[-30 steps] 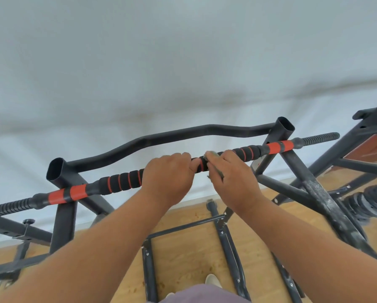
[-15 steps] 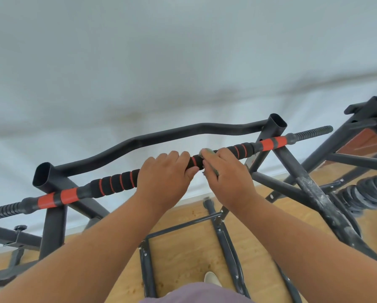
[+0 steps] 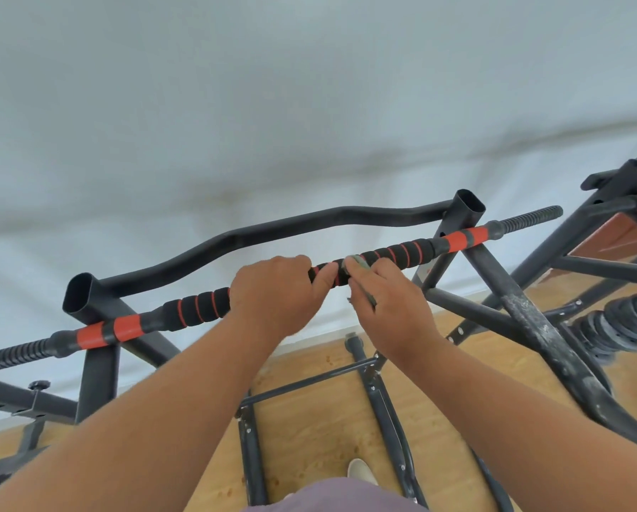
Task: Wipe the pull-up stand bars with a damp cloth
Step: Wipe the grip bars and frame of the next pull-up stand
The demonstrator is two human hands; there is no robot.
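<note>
The pull-up stand's top bar (image 3: 394,253), black foam with red rings, runs from lower left to upper right across the middle. My left hand (image 3: 272,293) grips this bar near its centre, fingers curled over the top. Just to its right, my right hand (image 3: 387,308) holds a small grey-green cloth (image 3: 357,266) against the bar. Most of the cloth is hidden under the fingers. A curved black bar (image 3: 272,230) runs behind, between two open square uprights.
A white wall fills the background. Black frame struts (image 3: 531,327) slope down on the right, scuffed with white marks, beside stacked black weight plates (image 3: 620,327). Base rails (image 3: 383,397) lie on the wooden floor below. A second stand (image 3: 612,201) stands at far right.
The view has shifted slightly, so the bar sits a little lower and further left in frame. Both hands stay on the middle of the bar, close together.
</note>
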